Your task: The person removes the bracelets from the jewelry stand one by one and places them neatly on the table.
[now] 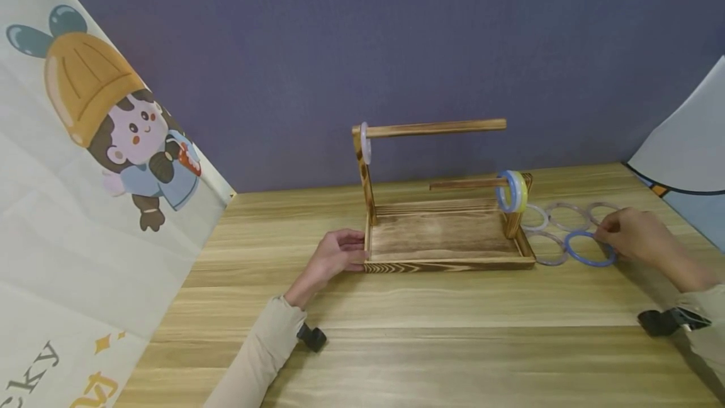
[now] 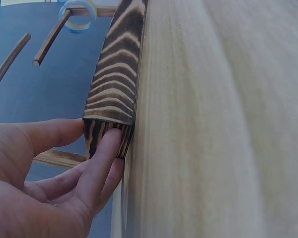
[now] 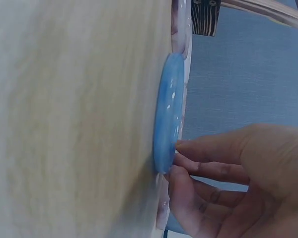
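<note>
A wooden bangle stand (image 1: 447,267) with a tray base and two horizontal bars stands on the table. My left hand (image 1: 334,254) holds its left end; in the left wrist view, the thumb and fingers (image 2: 102,163) of that hand touch the striped corner. At the right, my right hand (image 1: 642,238) pinches the near right edge of a blue bangle (image 3: 168,114), which lies nearly flat on the table. A whitish bangle (image 1: 366,148) hangs at the upper bar's left end. Blue and yellow bangles (image 1: 522,192) hang together on the lower bar near its post.
Several pale bangles lie right of the stand, including a white bangle (image 1: 536,228) and a pinkish bangle (image 1: 550,263). A dark blue-grey panel (image 1: 340,49) rises behind the table (image 1: 425,332). A white printed sheet (image 1: 141,257) borders the left side.
</note>
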Action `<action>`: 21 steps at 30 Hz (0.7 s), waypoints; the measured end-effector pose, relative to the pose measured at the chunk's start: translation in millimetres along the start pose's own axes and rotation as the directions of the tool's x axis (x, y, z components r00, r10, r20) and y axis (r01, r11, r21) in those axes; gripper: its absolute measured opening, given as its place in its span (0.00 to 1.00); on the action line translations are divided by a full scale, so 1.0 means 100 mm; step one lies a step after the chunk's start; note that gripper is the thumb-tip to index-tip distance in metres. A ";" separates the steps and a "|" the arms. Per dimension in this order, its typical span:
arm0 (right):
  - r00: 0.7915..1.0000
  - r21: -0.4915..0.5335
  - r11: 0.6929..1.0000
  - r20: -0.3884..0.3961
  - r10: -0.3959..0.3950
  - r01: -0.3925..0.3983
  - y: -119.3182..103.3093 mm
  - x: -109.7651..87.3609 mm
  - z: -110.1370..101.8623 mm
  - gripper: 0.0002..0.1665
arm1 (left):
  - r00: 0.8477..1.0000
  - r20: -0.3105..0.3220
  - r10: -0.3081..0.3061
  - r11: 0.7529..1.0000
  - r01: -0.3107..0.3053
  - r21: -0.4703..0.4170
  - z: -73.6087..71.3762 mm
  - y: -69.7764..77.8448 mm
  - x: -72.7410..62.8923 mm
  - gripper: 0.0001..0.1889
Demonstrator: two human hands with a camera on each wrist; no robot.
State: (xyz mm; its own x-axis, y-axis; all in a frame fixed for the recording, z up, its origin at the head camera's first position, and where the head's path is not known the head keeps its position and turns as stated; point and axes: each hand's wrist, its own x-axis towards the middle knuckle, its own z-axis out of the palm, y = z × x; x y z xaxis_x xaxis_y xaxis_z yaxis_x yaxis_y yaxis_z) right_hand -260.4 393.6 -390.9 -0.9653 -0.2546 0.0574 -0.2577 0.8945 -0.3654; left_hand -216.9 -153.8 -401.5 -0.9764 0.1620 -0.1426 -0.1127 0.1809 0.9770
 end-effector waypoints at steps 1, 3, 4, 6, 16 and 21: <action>1.000 -0.009 1.000 -0.010 -0.011 0.010 0.00 0.00 0.00 0.10 | 1.000 0.000 0.002 1.000 -0.002 0.001 0.00 0.00 0.00 0.26; 0.998 -0.030 0.999 -0.042 -0.036 0.035 -0.02 0.00 -0.01 0.09 | 1.000 -0.001 0.002 1.000 -0.002 0.002 0.00 0.00 0.00 0.26; 0.996 -0.047 0.998 -0.064 -0.054 0.051 -0.03 0.00 -0.01 0.08 | 1.000 -0.001 0.003 1.000 -0.003 0.003 0.00 0.00 0.00 0.26; 0.991 -0.069 0.995 -0.108 -0.081 0.074 -0.06 0.00 -0.02 0.06 | 1.000 0.000 0.004 1.000 -0.004 0.001 -0.01 0.00 0.00 0.26; 0.923 -0.136 0.974 -0.319 -0.215 0.180 -0.34 0.00 -0.13 0.04 | 1.000 0.000 0.002 1.000 -0.002 -0.006 -0.01 -0.01 0.00 0.26; 0.899 -0.119 0.971 -0.368 -0.238 0.208 -0.57 -0.04 -0.22 0.02 | 1.000 -0.009 -0.004 1.000 0.004 -0.007 0.00 0.00 -0.01 0.26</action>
State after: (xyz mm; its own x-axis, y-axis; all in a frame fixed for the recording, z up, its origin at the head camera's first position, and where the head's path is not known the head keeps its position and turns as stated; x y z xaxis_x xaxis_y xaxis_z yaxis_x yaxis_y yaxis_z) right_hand -243.3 352.0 -349.9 -0.8220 -0.3063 0.4801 -0.4558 0.8592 -0.2323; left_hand -216.1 -153.7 -401.1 -0.9775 0.1528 -0.1456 -0.1183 0.1744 0.9775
